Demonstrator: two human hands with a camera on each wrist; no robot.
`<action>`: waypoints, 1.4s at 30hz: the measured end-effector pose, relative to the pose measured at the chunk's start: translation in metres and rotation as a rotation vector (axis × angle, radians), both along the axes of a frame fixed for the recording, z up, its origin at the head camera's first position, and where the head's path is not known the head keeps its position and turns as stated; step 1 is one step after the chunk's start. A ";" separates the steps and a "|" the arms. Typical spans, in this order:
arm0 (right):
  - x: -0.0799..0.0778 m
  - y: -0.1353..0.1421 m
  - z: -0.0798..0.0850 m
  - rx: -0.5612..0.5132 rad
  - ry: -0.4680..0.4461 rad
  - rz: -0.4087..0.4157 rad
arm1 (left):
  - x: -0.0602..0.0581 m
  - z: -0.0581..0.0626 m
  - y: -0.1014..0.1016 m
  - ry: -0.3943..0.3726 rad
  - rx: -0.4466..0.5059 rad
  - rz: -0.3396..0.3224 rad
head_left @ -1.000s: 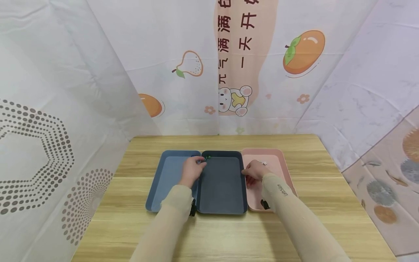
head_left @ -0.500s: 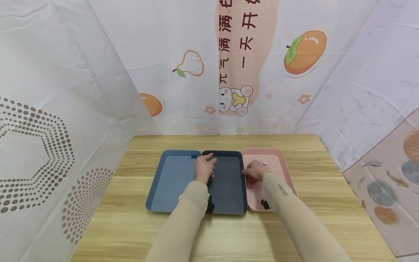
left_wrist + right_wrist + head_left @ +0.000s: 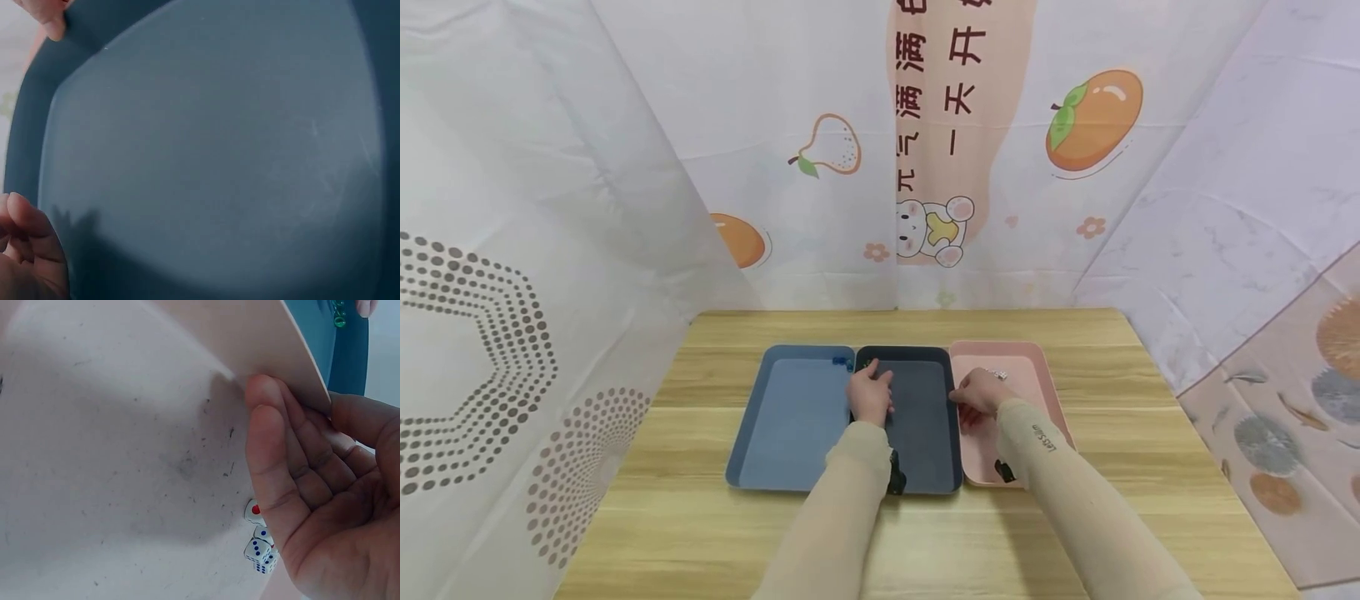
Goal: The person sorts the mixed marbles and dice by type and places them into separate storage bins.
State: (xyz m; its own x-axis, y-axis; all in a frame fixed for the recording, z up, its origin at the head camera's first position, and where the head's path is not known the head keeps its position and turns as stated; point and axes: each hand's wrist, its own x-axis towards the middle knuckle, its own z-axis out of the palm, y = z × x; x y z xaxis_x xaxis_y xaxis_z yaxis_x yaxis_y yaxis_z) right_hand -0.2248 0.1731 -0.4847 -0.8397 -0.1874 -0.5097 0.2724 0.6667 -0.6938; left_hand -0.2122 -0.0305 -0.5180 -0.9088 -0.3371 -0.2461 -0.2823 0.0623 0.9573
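My left hand (image 3: pixel 870 397) hovers over the left part of the dark blue tray (image 3: pixel 917 433), thumb and forefinger apart. Its fingers (image 3: pixel 44 240) hold nothing visible in the left wrist view. Just beyond the fingertips are small green translucent pieces (image 3: pixel 339 314), partly hidden in the head view. My right hand (image 3: pixel 981 395) pinches the side wall of the pink tray (image 3: pixel 303 356), where it meets the dark tray: thumb outside, fingers inside. Several white dice (image 3: pixel 257 550) lie in the pink tray by that hand, partly covered by it.
On the left stands a lighter blue tray (image 3: pixel 786 425) with small blue pieces (image 3: pixel 838 361) in its far right corner. All three trays stand side by side on a wood-grain table (image 3: pixel 655 467). A printed curtain (image 3: pixel 760 100) hangs behind the table.
My left hand has moved right from the blue tray's edge to over the dark tray, its fingers spreading. A teal piece now shows beside the blue ones. The right hand keeps its hold.
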 end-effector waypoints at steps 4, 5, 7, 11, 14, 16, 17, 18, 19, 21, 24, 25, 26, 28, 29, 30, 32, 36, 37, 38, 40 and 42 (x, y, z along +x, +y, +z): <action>-0.001 -0.001 0.000 0.007 -0.005 -0.009 | -0.001 -0.005 0.003 -0.008 -0.017 0.009; -0.001 -0.001 -0.001 0.007 -0.005 -0.011 | -0.001 -0.006 0.004 -0.015 -0.020 0.012; 0.000 -0.001 -0.001 0.006 -0.004 -0.009 | -0.002 -0.009 0.005 -0.030 -0.030 0.018; 0.000 -0.001 -0.003 0.003 -0.003 -0.010 | -0.004 -0.011 0.006 -0.053 -0.053 0.022; 0.000 -0.001 -0.004 0.003 0.001 -0.015 | -0.007 -0.011 0.005 -0.053 -0.064 0.019; 0.000 -0.001 -0.004 0.002 0.001 -0.019 | -0.009 -0.011 0.004 -0.057 -0.078 0.016; -0.001 -0.001 -0.004 0.003 0.001 -0.021 | -0.010 -0.012 0.004 -0.061 -0.087 0.013; -0.001 -0.001 -0.004 0.002 -0.003 -0.022 | -0.011 -0.012 0.004 -0.069 -0.097 0.010; -0.001 -0.001 -0.004 0.002 -0.005 -0.022 | -0.012 -0.013 0.004 -0.075 -0.108 0.006; -0.001 -0.001 -0.003 0.002 -0.012 -0.023 | -0.014 -0.014 0.004 -0.084 -0.139 0.001; -0.002 0.000 -0.003 0.006 -0.013 -0.021 | -0.017 -0.014 0.004 -0.092 -0.168 -0.008; -0.002 0.000 -0.003 0.007 -0.011 -0.019 | -0.018 -0.014 0.004 -0.094 -0.173 -0.008; -0.002 0.000 -0.003 0.007 -0.010 -0.021 | -0.019 -0.014 0.004 -0.097 -0.183 -0.010; -0.002 0.000 -0.003 0.004 -0.006 -0.022 | -0.021 -0.014 0.004 -0.106 -0.196 -0.015; -0.001 -0.001 -0.003 0.002 -0.004 -0.021 | -0.022 -0.014 0.005 -0.109 -0.207 -0.017; -0.001 -0.001 -0.003 0.000 -0.005 -0.024 | -0.023 -0.014 0.005 -0.111 -0.218 -0.020; -0.002 -0.001 -0.003 -0.002 -0.006 -0.027 | -0.024 -0.014 0.006 -0.113 -0.236 -0.030; -0.003 0.000 -0.004 -0.010 -0.011 -0.032 | -0.027 -0.014 0.007 -0.124 -0.269 -0.053; -0.003 0.000 -0.004 -0.012 -0.012 -0.033 | -0.027 -0.014 0.008 -0.129 -0.273 -0.058; -0.003 0.001 -0.004 -0.014 -0.012 -0.034 | -0.027 -0.013 0.008 -0.133 -0.277 -0.061; -0.003 0.001 -0.005 -0.016 -0.014 -0.032 | -0.028 -0.011 0.010 -0.142 -0.282 -0.071; -0.003 0.001 -0.005 -0.021 -0.015 -0.030 | -0.029 -0.010 0.011 -0.149 -0.280 -0.077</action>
